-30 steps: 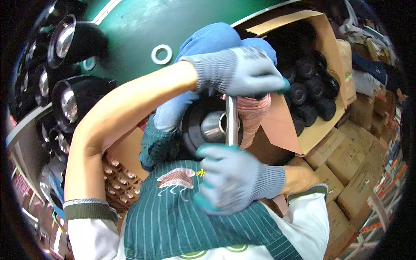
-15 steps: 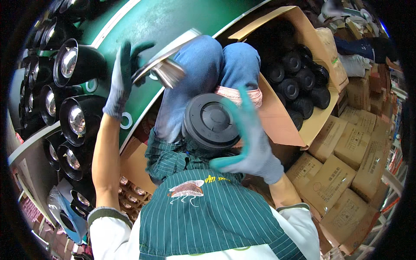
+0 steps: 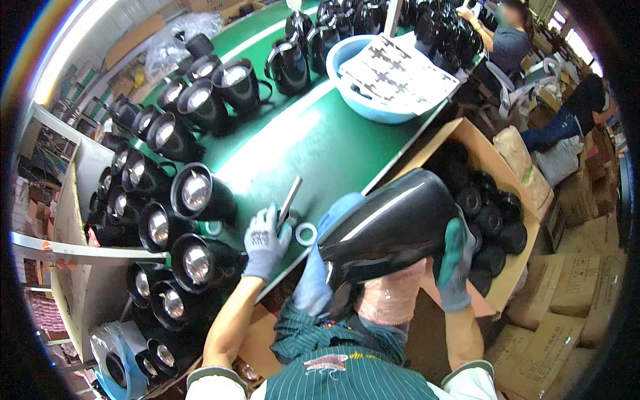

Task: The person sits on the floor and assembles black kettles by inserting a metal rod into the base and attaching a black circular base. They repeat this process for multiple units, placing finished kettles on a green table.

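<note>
The right hand, half-open, cups a glossy black rounded jug above the lap; smooth sides could slip one-handed. The left hand half-curls at a silver metal bar, grip unclear.

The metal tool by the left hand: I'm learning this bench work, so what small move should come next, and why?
Perhaps let the metal tool rest on the green table, freeing the left hand: that hand is at the tool near the table's edge, while the black jug lies tilted over the lap with only the right hand at one end. The left hand's grip is hard to judge.
</note>
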A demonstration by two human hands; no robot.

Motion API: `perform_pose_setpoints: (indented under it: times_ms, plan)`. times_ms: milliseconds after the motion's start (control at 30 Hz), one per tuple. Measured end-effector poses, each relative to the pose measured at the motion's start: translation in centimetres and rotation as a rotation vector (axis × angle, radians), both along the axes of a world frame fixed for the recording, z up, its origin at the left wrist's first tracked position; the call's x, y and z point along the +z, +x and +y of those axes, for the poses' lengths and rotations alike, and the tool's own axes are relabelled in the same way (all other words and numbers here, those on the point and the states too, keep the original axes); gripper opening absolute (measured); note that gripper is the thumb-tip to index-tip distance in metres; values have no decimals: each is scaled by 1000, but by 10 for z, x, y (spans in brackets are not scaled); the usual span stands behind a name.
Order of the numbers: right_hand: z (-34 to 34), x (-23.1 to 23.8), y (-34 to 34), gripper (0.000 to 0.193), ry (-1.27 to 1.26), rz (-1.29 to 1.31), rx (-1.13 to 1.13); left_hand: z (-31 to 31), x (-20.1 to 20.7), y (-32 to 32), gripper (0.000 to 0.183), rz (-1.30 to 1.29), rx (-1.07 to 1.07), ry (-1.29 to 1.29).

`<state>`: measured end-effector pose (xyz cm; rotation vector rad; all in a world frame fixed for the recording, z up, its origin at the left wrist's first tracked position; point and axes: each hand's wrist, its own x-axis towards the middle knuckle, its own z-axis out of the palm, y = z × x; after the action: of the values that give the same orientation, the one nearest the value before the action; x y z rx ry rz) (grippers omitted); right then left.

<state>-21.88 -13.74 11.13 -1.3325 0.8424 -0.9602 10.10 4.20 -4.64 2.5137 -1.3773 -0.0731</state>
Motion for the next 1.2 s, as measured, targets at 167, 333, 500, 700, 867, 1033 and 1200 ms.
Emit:
perform_pose_setpoints:
  times_ms: [167,333,500,700,867,1033,1200]
  plan:
    - [-87,-77,69,63,783,-663,269,-27,90,-19,94,-129,-286,-426]
    - [-126,-116,191,82,938,-627,613,-99,121,18,97,17,-419,-634]
    - [-190,-155,281,85,981,-531,770,-204,157,96,86,-95,-552,-394]
    - [-186,-165,355,69,1076,-583,432,-285,112,152,74,-45,-188,-226]
    - [-208,-176,408,64,935,-676,298,-314,98,156,69,-32,-44,-212]
    - [-245,-173,456,54,955,-624,253,-272,99,216,73,-392,-98,-361]
    - [-275,-204,470,55,1033,-608,243,-251,89,264,68,-609,36,80]
